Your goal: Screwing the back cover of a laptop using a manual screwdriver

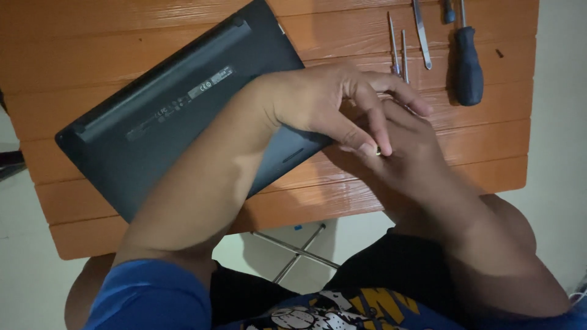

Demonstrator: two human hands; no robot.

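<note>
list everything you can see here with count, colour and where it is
laptop: 1, dark grey, underside up, left on table
table: 1, orange wooden slats
screwdriver: 1, dark blue handle, top right
thin precision drivers: 2, silver, right of laptop
tweezers: 1, silver, top right
loose screw: 1, dark, far right
small screw-like piece: 1, pinched by left fingertips
left hand: over right hand
right hand: palm up on table edge

Home repair spot: orange wooden table (92, 55), screwdrivers (468, 64).
</note>
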